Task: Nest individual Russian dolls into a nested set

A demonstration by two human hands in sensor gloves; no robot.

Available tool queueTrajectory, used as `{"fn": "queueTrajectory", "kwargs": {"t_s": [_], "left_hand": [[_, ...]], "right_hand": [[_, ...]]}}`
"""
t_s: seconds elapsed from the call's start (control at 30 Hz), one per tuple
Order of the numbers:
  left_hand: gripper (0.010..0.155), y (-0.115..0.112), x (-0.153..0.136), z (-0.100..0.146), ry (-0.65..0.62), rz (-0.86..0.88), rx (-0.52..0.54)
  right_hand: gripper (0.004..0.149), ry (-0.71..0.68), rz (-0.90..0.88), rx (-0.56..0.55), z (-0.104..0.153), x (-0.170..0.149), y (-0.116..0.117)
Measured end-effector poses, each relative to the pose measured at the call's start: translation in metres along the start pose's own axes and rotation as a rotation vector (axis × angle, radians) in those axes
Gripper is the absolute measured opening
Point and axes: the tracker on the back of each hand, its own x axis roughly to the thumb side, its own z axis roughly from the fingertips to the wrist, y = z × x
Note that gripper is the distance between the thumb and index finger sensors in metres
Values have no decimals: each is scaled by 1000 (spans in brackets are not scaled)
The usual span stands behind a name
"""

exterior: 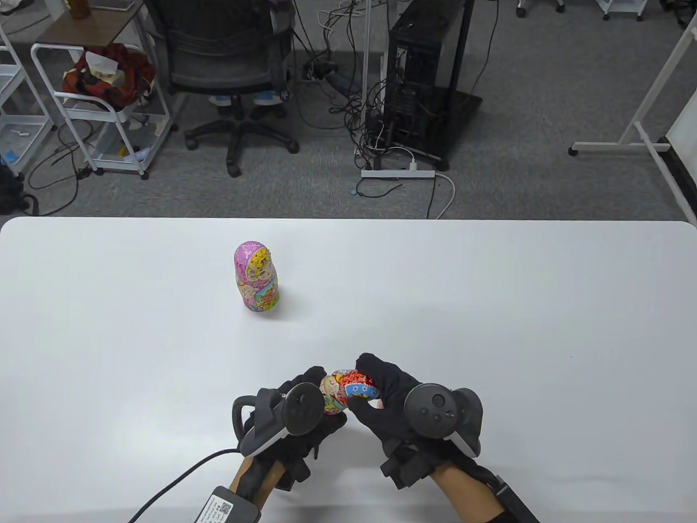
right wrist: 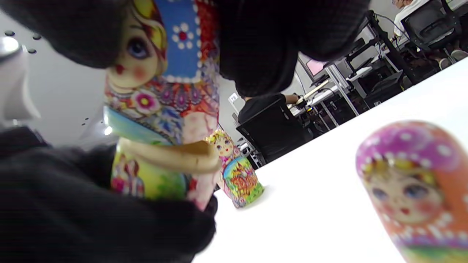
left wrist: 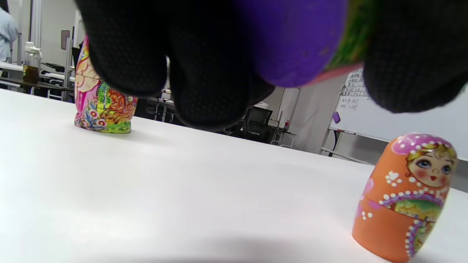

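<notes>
Clerk: Both hands entered as occupied. The left hand (exterior: 294,419) grips the lower half of the red doll (exterior: 348,393); the right hand (exterior: 403,403) grips its upper half. The doll lies sideways between them, above the near edge of the table (exterior: 490,305).

Checker: Condition of the doll?

Clerk: The right wrist view shows its two halves parted at the waist, a pale wooden lip exposed in the gap. Whether they are being pulled apart or pushed together cannot be told.

Checker: Handling note for the step?

Clerk: Judged best done by keeping the halves on one line, twisting gently instead of forcing, and matching the painted pattern across the seam.

Checker: Other items?

Clerk: One orange doll (left wrist: 406,197), upright and whole, just beside the hands; it shows in both wrist views but is hidden beneath the hands from above. One pink doll (exterior: 256,284), upright and whole, well apart toward the far left. Likely the orange doll goes into the red, and the red into the pink.
</notes>
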Motion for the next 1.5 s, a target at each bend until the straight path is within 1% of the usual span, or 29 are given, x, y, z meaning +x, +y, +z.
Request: {"fn": "queueTrajectory", "kwargs": {"t_s": [0.07,0.13,0.17,0.23,0.33,0.37,0.43,0.47,0.57,0.63,0.83,0.87,0.93,0.97,1.03,1.07,1.1,1.13,1.17,1.2,1.23,1.27,1.33,1.43,1.47,1.5], "left_hand": [[93,0,-3,0,-8,-15,-5],[93,0,-3,0,-6,-8,-2],[93,0,-3,0,-7,-6,-3],[93,-1,-2,0,-16,-18,3],[93,-2,0,0,-24,-38,2],[93,-2,0,1,-25,-39,3],[93,-2,-1,0,-26,-38,3],[93,-2,-1,0,-28,-39,0],[93,-3,-1,1,-31,-43,-3],[93,-2,-1,1,-34,-48,-4],[93,-3,1,1,-45,-64,-10],[93,-4,1,1,-45,-67,-10],[93,-4,1,1,-45,-68,-9],[94,-4,1,1,-44,-68,-8],[94,-4,1,2,-41,-67,-5],[95,-4,0,2,-40,-65,-3],[95,-4,0,2,-39,-63,-2],[95,-5,0,2,-37,-64,-4],[95,-5,0,1,-37,-69,-6],[95,-5,0,2,-37,-73,-7],[95,-6,0,2,-38,-75,-7],[95,-6,0,2,-38,-78,-10],[95,-6,0,2,-39,-84,-11],[95,-7,1,2,-40,-86,-14],[95,-7,1,2,-41,-86,-17],[95,-7,1,1,-41,-88,-20]], "right_hand": [[67,37,8,-58,-1,-6,-13],[67,91,50,-87,-4,-16,-23],[66,124,86,-88,-5,-21,-26],[66,228,234,-80,-8,-40,-32],[65,377,416,10,-11,-68,-29],[65,439,472,69,-10,-79,-24],[65,489,528,125,-10,-93,-15],[66,531,558,178,-10,-102,-7],[66,561,637,243,-9,-110,5],[66,563,685,261,-11,-109,6],[67,576,649,287,-11,-111,7],[69,579,644,293,-10,-111,7],[80,581,662,321,-8,-110,4],[85,568,681,309,-8,-104,1],[82,512,684,210,-10,-90,-7],[80,495,669,178,-11,-85,-9],[77,443,636,116,-11,-73,-12],[71,371,603,81,-11,-62,-12],[67,321,570,77,-11,-55,-11],[61,264,528,113,-11,-48,-7],[57,212,483,199,-11,-44,0],[56,193,445,306,-11,-41,8],[59,191,434,444,-9,-42,23],[56,202,516,538,-7,-49,41],[57,215,501,570,-6,-51,42],[57,221,465,562,-6,-52,42]]}}
